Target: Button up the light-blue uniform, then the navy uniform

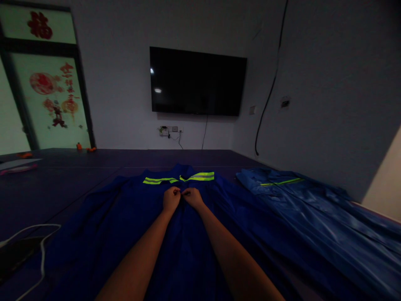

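Note:
A dark blue work jacket point(125, 217) with yellow-green and grey reflective strips point(200, 176) across its chest lies spread out, its collar pointing away from me. My left hand point(171, 199) is closed in a pinch on the jacket's front edge, just below the strips. Close beside it, my right hand point(192, 197) pinches the other side of the front opening. The fingertips almost meet over the middle line. What exactly lies between them, fabric alone or a fastener too, is too dark and small to tell.
A lighter blue garment point(294, 205) with a yellow-green stripe lies at the right by the wall. A white cable point(43, 251) and a dark flat object point(19, 255) are at the left. Small orange items point(79, 146) stand near the door. A television point(197, 83) hangs ahead.

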Tool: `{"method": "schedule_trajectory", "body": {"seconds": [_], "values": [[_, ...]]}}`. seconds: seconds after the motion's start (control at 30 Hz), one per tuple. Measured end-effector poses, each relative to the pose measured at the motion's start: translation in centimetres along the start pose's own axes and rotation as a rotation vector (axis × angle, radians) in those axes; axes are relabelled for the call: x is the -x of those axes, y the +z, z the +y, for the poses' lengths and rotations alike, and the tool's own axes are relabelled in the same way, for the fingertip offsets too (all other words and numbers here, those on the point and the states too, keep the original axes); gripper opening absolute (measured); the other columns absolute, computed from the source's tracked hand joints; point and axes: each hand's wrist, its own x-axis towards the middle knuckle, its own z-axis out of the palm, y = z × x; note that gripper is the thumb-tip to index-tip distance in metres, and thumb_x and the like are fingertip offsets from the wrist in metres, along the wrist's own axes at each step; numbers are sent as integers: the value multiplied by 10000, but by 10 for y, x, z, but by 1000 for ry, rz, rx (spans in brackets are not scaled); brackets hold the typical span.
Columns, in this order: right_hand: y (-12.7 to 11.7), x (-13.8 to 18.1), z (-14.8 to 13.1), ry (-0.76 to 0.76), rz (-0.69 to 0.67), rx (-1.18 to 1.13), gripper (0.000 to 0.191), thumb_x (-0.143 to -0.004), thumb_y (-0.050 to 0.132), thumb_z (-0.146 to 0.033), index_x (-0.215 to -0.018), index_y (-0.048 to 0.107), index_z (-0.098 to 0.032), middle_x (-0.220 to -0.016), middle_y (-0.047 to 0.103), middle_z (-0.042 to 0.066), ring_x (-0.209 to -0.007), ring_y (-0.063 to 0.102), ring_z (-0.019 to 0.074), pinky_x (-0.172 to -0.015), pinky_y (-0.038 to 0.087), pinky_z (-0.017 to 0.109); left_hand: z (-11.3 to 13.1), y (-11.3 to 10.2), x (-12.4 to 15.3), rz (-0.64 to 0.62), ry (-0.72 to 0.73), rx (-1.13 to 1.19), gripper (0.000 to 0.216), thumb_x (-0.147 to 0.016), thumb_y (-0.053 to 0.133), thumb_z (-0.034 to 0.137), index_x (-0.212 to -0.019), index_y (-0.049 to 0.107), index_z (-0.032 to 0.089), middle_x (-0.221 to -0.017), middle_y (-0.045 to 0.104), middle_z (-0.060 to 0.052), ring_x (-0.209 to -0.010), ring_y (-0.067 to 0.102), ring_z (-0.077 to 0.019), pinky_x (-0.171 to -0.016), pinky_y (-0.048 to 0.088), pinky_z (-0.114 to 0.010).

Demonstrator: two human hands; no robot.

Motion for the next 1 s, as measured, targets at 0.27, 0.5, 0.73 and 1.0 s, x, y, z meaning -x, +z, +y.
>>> {"method": "schedule_trajectory", "body": {"seconds": [0.27, 0.5, 0.73, 1.0], "values": [[2, 0, 2, -10, 13, 22, 201, -629, 545, -93, -689, 699, -207, -732, 698, 3, -723, 643, 162, -677, 499, 230, 0, -1, 0, -8, 18, -25, 175, -715, 507, 79, -774, 661, 139, -786, 680, -55, -762, 620, -144, -720, 458, -247], [1, -1, 2, -28, 16, 19, 198, -634, 539, -86, -672, 696, -201, -719, 695, 5, -733, 644, 160, -672, 498, 222, 1, -1, 0, -26, 8, -30, 175, -720, 502, 75, -775, 658, 135, -795, 682, -56, -761, 618, -136, -712, 451, -231], [0, -1, 2, -20, 2, 21, 188, -640, 547, -93, -672, 694, -205, -702, 693, -3, -711, 645, 153, -643, 498, 212, 0, -1, 0, -52, -10, -76, 173, -722, 511, 85, -782, 660, 149, -806, 683, -47, -770, 615, -138, -708, 440, -227], [0, -1, 1, -29, 2, 28, 189, -644, 547, -96, -670, 695, -210, -717, 696, -2, -716, 645, 153, -645, 498, 212, 1, -2, 1, -63, -14, -128, 164, -732, 510, 116, -775, 661, 166, -805, 685, -39, -775, 614, -143, -700, 430, -223]]}}
